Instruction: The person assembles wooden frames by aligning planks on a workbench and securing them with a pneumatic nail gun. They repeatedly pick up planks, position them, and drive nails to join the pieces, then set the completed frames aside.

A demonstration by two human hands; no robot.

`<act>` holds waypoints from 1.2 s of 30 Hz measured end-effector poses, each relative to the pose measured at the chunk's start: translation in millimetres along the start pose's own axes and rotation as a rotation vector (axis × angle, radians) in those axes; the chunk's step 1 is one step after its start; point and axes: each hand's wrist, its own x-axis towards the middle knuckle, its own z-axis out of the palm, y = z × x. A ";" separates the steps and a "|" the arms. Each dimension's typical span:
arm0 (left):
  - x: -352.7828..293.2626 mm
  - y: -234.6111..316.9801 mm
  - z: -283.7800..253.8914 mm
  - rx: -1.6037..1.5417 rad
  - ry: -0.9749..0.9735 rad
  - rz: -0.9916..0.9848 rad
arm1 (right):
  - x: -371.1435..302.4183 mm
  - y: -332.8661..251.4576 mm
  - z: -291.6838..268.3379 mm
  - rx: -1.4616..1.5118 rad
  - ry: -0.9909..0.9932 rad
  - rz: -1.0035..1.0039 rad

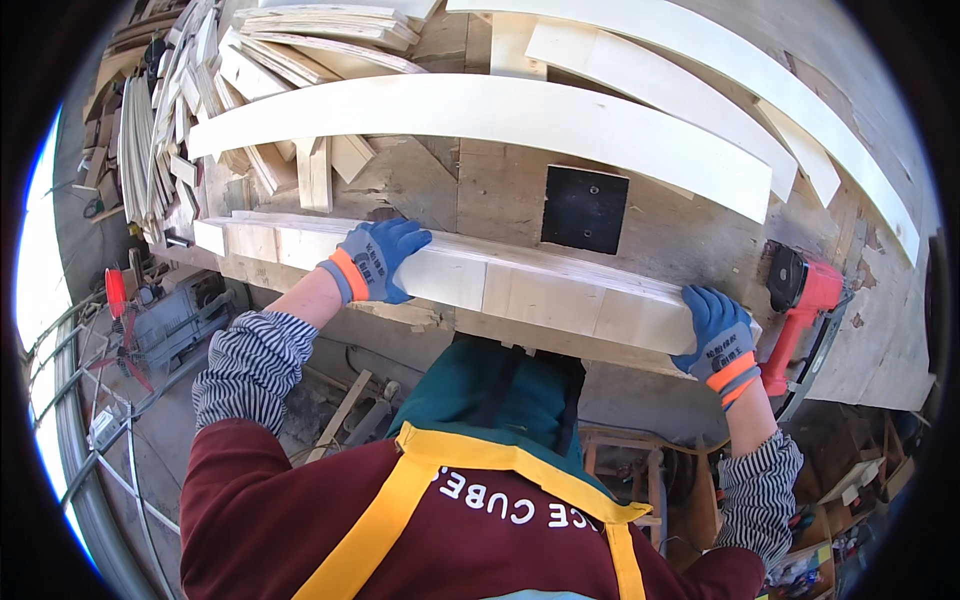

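Both hands are on the wood right now. The long stack of pale wood pieces (545, 292) runs across the middle of the view, roughly from 10 o'clock to 4 o'clock, lying along the near edge of the workbench (690, 235).

Left hand (380, 262), in a blue and orange glove, is between 9 and 10 o'clock, gripping over the stack's top edge with its fingers spread a bit. Right hand (716, 332), same kind of glove, is just past 3 o'clock, curled around near the stack's right end.

A red nail gun (808, 292) lies just beside that hand, at its 2 to 3 o'clock. There's a black square plate (585, 208) on the bench at 1 o'clock, a wide curved board (480, 112) beyond it at 12, and a messy pile of thin wood strips (145, 155) out at 10.
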 end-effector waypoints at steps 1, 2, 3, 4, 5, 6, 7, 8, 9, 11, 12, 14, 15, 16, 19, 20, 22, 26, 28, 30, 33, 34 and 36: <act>-2.0 -2.2 3.8 0.029 0.020 0.003 | 1.2 -0.4 1.0 0.013 0.011 -0.004; -1.4 -2.1 5.4 0.056 0.044 0.009 | 1.9 0.4 0.7 0.009 0.008 -0.009; -1.3 -2.1 5.8 0.042 0.029 -0.002 | 2.4 1.1 0.5 0.006 0.005 -0.014; -1.3 -2.1 5.1 0.029 0.013 -0.013 | 2.7 1.7 0.3 0.003 0.002 -0.018; -0.9 -2.5 3.8 0.018 -0.002 -0.023 | 3.3 2.3 0.3 0.007 0.001 -0.019; -0.4 -5.4 6.2 0.018 0.015 -0.001 | 3.6 2.7 0.4 0.011 0.001 -0.020; 0.5 -9.7 9.7 0.018 0.032 0.020 | 3.6 3.3 0.1 0.015 0.001 -0.021; 1.0 -10.9 7.6 0.021 0.047 0.037 | 4.7 3.8 0.5 0.019 -0.003 -0.019; 2.1 -10.8 5.5 0.009 0.020 0.032 | 4.9 4.3 0.1 0.023 -0.008 -0.017; 5.9 -7.5 0.0 -0.013 -0.037 0.022 | 4.3 5.1 -0.7 0.028 -0.011 -0.015; 6.0 -7.0 0.6 -0.003 -0.030 0.018 | 3.4 5.5 -1.2 0.028 -0.010 -0.016; 5.6 -5.8 3.4 0.016 -0.014 0.010 | 2.3 4.9 -2.3 0.022 -0.017 -0.011; 5.1 -5.7 4.4 0.009 -0.024 0.007 | 1.9 4.4 -3.1 0.017 -0.024 -0.007; 4.6 -5.5 5.1 0.002 -0.032 0.004 | 1.5 4.7 -3.1 0.011 -0.031 -0.003; 4.5 -8.9 8.6 -0.019 -0.039 0.020 | -0.1 4.7 4.7 0.009 0.008 -0.026; 3.8 -10.9 7.2 -0.013 -0.032 0.023 | 1.4 3.7 1.6 0.016 -0.034 -0.006; -2.9 -12.2 16.8 0.015 -0.071 0.038 | 3.0 -3.2 -6.3 0.028 -0.115 0.034; 7.1 -8.0 2.3 0.063 -0.205 -0.007 | -1.0 -5.1 -5.6 -0.015 -0.314 0.100; 10.3 -14.5 -2.8 0.043 -0.068 0.087 | -4.1 -3.0 -1.0 -0.095 -0.259 0.096; 11.9 -2.5 -19.1 0.022 -0.023 0.068 | -6.6 -9.2 -23.2 -0.094 -0.062 0.053; 18.2 -7.4 -2.0 -0.023 0.045 0.077 | -44.6 -11.4 -23.5 0.081 0.533 0.276; 19.8 -3.2 0.7 -0.081 -0.019 0.045 | -60.9 -10.0 -10.1 0.059 0.699 0.409; 16.9 11.2 7.9 -0.085 -0.077 -0.114 | -98.0 -8.4 24.8 0.313 0.929 0.684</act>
